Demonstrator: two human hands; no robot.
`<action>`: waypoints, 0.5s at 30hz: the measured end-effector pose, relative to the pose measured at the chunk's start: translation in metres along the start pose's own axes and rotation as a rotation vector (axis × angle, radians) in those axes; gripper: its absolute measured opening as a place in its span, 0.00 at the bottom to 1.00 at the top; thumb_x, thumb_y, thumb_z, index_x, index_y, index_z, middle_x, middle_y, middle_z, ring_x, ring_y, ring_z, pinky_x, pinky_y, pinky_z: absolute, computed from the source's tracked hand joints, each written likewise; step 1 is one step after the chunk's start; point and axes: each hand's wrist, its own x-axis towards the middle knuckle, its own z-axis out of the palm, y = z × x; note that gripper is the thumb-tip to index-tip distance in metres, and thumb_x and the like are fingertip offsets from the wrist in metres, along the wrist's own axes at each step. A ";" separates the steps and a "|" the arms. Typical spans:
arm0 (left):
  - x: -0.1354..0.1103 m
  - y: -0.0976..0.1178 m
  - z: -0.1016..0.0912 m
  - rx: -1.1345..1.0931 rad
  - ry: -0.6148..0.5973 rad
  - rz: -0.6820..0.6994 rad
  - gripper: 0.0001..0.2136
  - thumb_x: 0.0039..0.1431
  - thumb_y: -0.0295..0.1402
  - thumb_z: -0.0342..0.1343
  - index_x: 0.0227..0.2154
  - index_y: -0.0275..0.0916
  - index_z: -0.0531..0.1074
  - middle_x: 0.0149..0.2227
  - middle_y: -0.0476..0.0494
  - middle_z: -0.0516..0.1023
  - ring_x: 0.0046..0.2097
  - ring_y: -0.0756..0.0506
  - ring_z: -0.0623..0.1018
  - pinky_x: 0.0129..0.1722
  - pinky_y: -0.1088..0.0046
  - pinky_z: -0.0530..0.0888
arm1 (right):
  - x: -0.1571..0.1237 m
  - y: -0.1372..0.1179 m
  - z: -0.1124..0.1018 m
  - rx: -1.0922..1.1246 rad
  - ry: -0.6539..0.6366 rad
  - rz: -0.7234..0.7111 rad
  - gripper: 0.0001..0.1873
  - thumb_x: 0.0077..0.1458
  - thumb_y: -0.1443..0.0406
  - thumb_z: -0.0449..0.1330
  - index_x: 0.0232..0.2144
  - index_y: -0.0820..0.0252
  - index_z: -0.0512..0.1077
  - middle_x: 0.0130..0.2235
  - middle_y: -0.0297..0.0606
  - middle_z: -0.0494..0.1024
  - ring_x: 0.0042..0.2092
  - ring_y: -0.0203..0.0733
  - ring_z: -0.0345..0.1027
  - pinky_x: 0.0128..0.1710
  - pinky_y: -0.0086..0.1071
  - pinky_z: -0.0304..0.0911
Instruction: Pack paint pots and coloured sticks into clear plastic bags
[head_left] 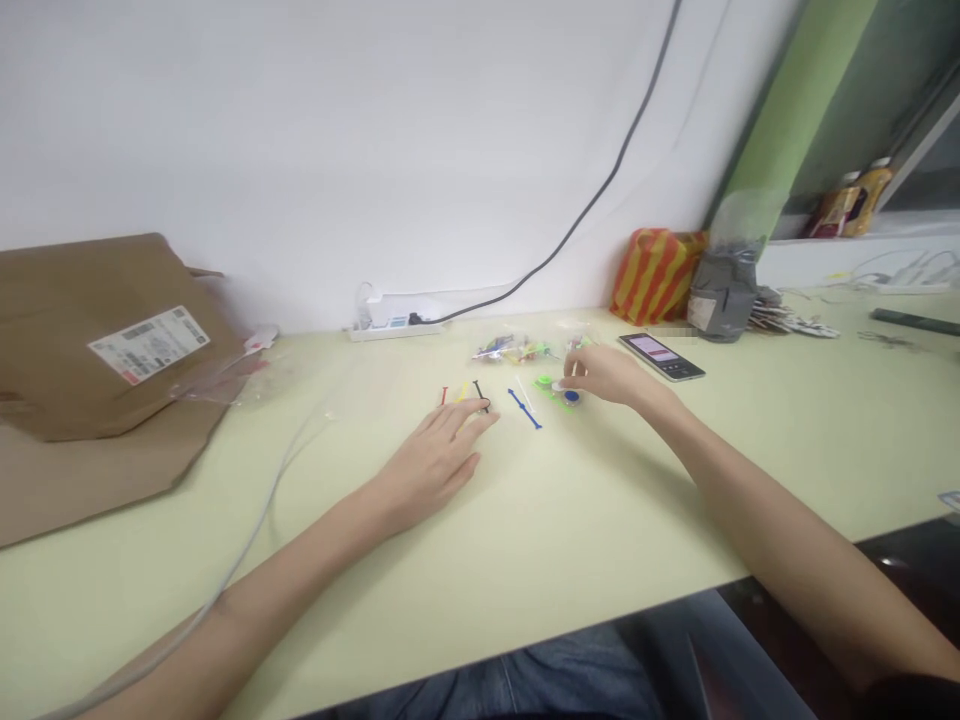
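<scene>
Head view, inspection at desk level. My left hand (433, 468) lies palm down on the smooth, pale green desk (592, 520), its fingers spread and closed on nothing. Its fingertips are at or just beside a thin black plastic rod (480, 395). Left of that rod lie a slim red plastic stick (443, 395) and a yellow one (463, 392). To its right are a slender blue plastic rod (524, 408) and a fine white stick (525, 393).

My right hand (609, 375) reaches over a flat green plastic piece (544, 385) with a round blue disc (571, 397), its fingers gathered together at that piece. I cannot tell whether they grip it.

Behind these parts, a crinkled clear plastic bag of coloured pieces (514, 348) lies near a glossy smartphone (661, 356). Farther back along the wall stand a white power strip (394, 325), a red-and-yellow striped bag (656, 275) and a grey pouch (724, 295). At the desk's left end lies a brown paper mailer (97, 340) bearing a printed barcode label (148, 344).
</scene>
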 end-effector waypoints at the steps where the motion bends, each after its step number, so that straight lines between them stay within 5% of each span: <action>1: 0.000 0.001 0.001 0.004 -0.018 0.012 0.24 0.68 0.28 0.46 0.65 0.44 0.57 0.65 0.36 0.62 0.66 0.37 0.62 0.65 0.50 0.63 | -0.001 0.002 -0.001 -0.019 -0.063 0.013 0.10 0.55 0.57 0.64 0.34 0.57 0.76 0.37 0.39 0.79 0.35 0.41 0.68 0.31 0.31 0.52; 10: 0.000 -0.006 -0.002 0.009 -0.026 -0.014 0.25 0.68 0.27 0.45 0.66 0.44 0.55 0.66 0.35 0.61 0.68 0.38 0.60 0.65 0.50 0.62 | -0.005 -0.003 -0.007 -0.119 -0.128 0.025 0.09 0.53 0.64 0.65 0.23 0.58 0.72 0.29 0.39 0.77 0.31 0.41 0.67 0.28 0.33 0.50; 15: -0.002 -0.004 -0.002 -0.003 -0.001 -0.002 0.25 0.68 0.27 0.46 0.66 0.44 0.56 0.65 0.36 0.62 0.67 0.38 0.61 0.65 0.50 0.63 | -0.020 0.000 -0.029 0.089 -0.568 0.022 0.08 0.49 0.66 0.66 0.22 0.59 0.72 0.27 0.39 0.79 0.28 0.40 0.70 0.28 0.32 0.56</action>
